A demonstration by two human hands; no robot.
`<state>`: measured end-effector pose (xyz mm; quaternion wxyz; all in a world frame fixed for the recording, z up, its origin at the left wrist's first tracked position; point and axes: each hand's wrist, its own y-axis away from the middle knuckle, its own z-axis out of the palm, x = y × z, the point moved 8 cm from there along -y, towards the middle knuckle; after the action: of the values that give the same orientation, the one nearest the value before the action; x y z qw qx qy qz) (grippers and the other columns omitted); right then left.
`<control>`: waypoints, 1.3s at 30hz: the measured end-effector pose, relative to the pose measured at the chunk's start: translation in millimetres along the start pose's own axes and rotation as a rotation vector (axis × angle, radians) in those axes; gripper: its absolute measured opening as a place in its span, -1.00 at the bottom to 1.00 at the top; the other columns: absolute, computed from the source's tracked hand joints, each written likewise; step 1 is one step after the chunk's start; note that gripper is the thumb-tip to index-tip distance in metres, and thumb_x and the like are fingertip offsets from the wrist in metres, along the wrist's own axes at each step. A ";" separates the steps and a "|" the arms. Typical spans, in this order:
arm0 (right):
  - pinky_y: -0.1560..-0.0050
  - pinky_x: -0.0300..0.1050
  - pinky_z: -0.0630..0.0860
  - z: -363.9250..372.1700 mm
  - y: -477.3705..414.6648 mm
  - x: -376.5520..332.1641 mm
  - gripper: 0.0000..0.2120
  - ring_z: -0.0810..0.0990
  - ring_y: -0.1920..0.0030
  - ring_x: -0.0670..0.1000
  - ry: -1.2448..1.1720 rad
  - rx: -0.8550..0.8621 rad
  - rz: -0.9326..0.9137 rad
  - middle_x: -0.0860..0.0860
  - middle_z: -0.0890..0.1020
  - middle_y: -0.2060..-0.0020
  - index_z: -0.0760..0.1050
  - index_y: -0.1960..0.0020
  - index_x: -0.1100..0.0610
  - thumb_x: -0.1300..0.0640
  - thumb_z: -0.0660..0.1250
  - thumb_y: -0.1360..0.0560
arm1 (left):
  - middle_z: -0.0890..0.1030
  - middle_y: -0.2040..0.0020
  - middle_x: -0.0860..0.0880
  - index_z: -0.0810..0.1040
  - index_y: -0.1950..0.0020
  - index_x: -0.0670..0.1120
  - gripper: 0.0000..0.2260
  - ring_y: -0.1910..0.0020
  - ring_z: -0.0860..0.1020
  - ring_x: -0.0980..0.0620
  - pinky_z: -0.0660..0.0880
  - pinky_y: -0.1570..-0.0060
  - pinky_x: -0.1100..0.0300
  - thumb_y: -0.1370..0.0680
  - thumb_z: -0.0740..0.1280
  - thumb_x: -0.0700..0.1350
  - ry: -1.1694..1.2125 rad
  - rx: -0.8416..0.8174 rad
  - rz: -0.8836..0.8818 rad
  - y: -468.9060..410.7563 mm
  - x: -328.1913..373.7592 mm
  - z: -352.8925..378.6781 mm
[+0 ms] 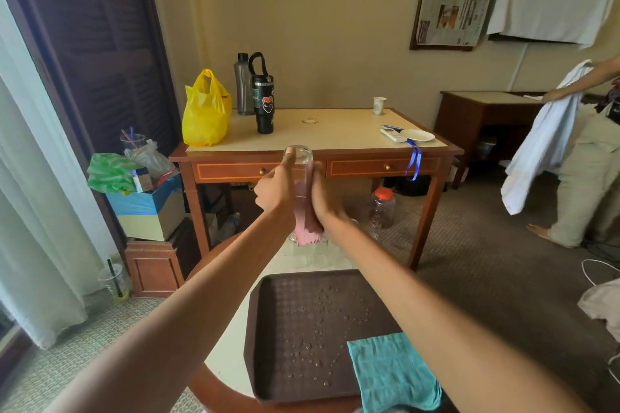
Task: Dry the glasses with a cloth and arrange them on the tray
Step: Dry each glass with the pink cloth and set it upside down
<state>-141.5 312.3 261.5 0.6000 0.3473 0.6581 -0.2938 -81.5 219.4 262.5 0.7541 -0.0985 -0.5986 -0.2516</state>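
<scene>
I hold a clear glass (300, 161) up in front of me, upside down with its base at the top. My left hand (275, 189) grips its side, thumb up along the glass. My right hand (323, 198) holds a pink cloth (307, 226) that is stuffed into the glass and hangs out below. Beneath my hands, several clear glasses (313, 255) stand on the round table beyond a dark brown tray (302, 329). The tray is speckled with water drops and holds no glasses. A teal cloth (389, 375) lies over the tray's near right corner.
A wooden desk (315, 151) stands ahead with a yellow bag (204, 111), two bottles, a paper cup and a plate. Boxes and bags sit at left by the curtain. A plastic jar (382, 208) stands on the carpet. A person (583, 161) holding a white garment stands at right.
</scene>
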 end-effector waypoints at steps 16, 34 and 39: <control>-0.12 -0.01 0.56 -2.6 -26.0 -23.5 -0.39 0.64 0.03 0.09 -0.065 0.056 -0.012 0.08 0.64 0.15 0.54 0.10 0.03 -0.33 -0.13 -0.65 | 0.68 0.01 -0.03 0.66 -0.12 0.01 -0.68 -0.03 0.65 -0.02 0.60 -0.12 0.01 -0.59 0.36 0.23 -0.027 -0.147 0.046 0.5 -4.3 9.1; 0.47 -0.19 0.57 -12.2 -22.3 -45.1 -0.49 0.54 0.54 -0.08 -0.045 0.086 -0.270 0.13 0.56 0.34 0.46 0.03 0.22 -0.17 -0.03 -0.71 | 0.69 -0.15 -0.12 0.60 -0.25 0.05 -0.66 -0.08 0.66 -0.02 0.59 0.01 0.11 -0.68 0.19 0.21 0.001 -0.197 0.076 6.3 -5.7 22.0; 0.52 -0.36 0.42 -12.8 -29.9 -35.2 -0.42 0.54 0.41 -0.13 -0.057 -0.003 -0.118 0.05 0.65 0.29 0.49 -0.08 0.25 -0.11 -0.17 -0.73 | 0.69 -0.12 0.02 0.64 -0.15 0.09 -0.77 -0.11 0.62 0.04 0.52 -0.14 0.10 -0.62 0.35 0.19 0.042 -0.157 0.092 12.1 -10.4 11.9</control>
<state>-171.9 301.4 296.9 0.6008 0.2986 0.6604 -0.3373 -87.3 237.8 257.6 0.7672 -0.1794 -0.5561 -0.2647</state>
